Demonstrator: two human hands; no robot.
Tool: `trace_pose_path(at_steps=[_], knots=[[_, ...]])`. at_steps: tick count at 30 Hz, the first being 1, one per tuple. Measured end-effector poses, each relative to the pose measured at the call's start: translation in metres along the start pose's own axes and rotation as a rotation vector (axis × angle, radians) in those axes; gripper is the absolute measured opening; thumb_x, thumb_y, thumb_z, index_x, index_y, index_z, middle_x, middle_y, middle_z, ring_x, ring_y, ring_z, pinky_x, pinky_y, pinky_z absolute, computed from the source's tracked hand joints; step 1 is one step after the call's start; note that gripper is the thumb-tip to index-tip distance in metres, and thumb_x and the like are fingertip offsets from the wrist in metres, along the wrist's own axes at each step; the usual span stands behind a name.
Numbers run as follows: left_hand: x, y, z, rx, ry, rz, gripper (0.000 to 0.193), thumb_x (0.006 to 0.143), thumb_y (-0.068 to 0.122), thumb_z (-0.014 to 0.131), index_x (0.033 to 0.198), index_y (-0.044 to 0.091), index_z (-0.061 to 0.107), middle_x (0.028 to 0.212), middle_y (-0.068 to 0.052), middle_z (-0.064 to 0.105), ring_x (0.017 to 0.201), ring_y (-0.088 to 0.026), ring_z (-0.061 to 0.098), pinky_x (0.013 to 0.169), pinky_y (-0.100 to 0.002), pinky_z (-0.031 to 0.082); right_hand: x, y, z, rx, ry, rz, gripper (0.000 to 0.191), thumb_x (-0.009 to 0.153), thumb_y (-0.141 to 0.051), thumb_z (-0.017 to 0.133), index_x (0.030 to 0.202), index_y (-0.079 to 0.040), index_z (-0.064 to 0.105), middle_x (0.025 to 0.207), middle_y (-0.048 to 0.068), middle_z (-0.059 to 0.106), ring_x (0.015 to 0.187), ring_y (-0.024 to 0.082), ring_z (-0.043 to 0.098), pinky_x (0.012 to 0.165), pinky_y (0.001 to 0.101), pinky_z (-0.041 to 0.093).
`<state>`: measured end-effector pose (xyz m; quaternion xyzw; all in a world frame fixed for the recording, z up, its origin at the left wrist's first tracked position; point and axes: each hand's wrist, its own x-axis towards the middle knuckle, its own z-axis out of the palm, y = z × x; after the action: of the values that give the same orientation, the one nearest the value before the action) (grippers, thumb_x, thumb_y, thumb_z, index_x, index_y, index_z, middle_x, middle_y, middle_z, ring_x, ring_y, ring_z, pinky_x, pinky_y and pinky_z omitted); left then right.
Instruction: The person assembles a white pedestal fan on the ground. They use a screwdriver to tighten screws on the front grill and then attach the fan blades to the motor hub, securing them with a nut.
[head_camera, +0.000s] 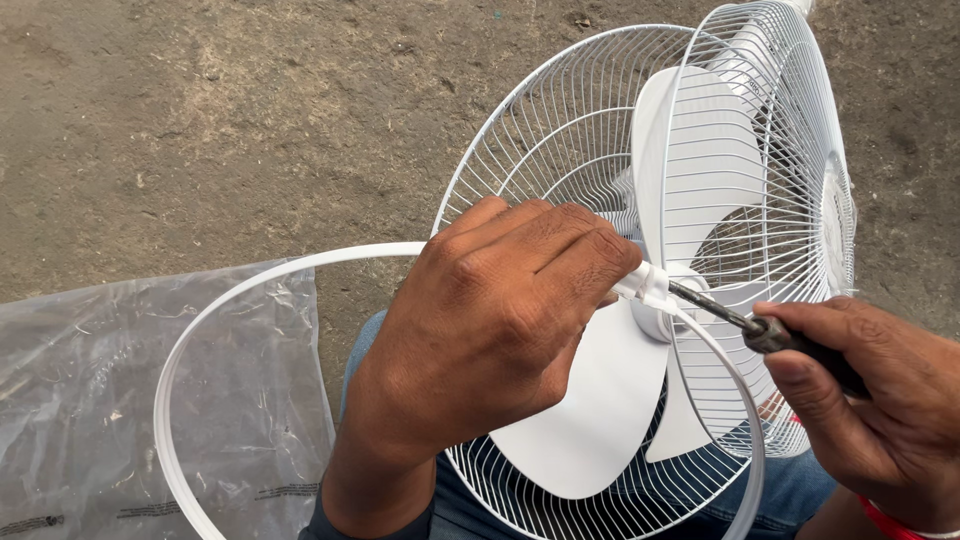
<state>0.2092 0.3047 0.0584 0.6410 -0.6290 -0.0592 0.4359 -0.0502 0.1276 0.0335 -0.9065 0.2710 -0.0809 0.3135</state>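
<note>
From the head camera, the left hand (500, 320) pinches the joined ends of a white plastic guard ring (175, 345), thin, light and springy, best held at that clasp (650, 285) over the fan's wire grille (560, 150). The right hand (880, 400) is closed on a screwdriver (760, 330), whose shaft lies nearly level, tip pointing left into the clasp.

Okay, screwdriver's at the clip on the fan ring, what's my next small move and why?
Probably turn the screwdriver in the right hand while the left hand pinches the ring's joint: its tip sits at that joint, and the white ring hangs loose off the fan guard.
</note>
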Motion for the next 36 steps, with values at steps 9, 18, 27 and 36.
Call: trace_pose_path(at_steps=[9,18,27,36], knots=[[0.001,0.003,0.001,0.021,0.011,0.005,0.02,0.095,-0.006,0.066,0.113,0.002,0.07,0.107,-0.01,0.075,0.096,-0.02,0.073,0.074,-0.033,0.052,0.008,-0.009,0.006,0.105,0.131,-0.212,0.031,0.089,-0.015,0.072,0.109,0.006,0.06,0.09,0.016,0.07,0.085,0.019,0.074,0.069,0.0249,0.062],[0.0,0.008,0.002,0.092,0.02,-0.003,0.022,0.092,-0.009,0.061,0.111,0.0,0.069,0.105,-0.013,0.073,0.095,-0.024,0.073,0.078,-0.038,0.053,0.006,-0.015,0.0,0.009,0.048,-0.044,0.03,0.088,-0.012,0.071,0.114,0.004,0.067,0.079,0.012,0.072,0.066,0.015,0.067,0.054,0.0237,0.052],[-0.001,0.011,0.0,0.116,0.008,-0.021,0.018,0.094,-0.011,0.06,0.105,-0.001,0.069,0.099,-0.014,0.074,0.085,-0.022,0.072,0.072,-0.037,0.053,0.01,-0.012,0.002,-0.019,0.096,-0.142,0.031,0.087,-0.015,0.075,0.111,0.004,0.068,0.081,0.012,0.072,0.072,0.018,0.069,0.055,0.0256,0.051],[0.001,0.01,-0.003,0.076,0.013,0.001,0.018,0.095,-0.006,0.064,0.112,-0.001,0.07,0.104,-0.014,0.073,0.092,-0.023,0.073,0.077,-0.036,0.054,0.01,-0.011,0.006,0.092,0.136,-0.216,0.039,0.081,-0.012,0.078,0.108,0.007,0.058,0.085,0.017,0.071,0.078,0.019,0.075,0.064,0.0247,0.061]])
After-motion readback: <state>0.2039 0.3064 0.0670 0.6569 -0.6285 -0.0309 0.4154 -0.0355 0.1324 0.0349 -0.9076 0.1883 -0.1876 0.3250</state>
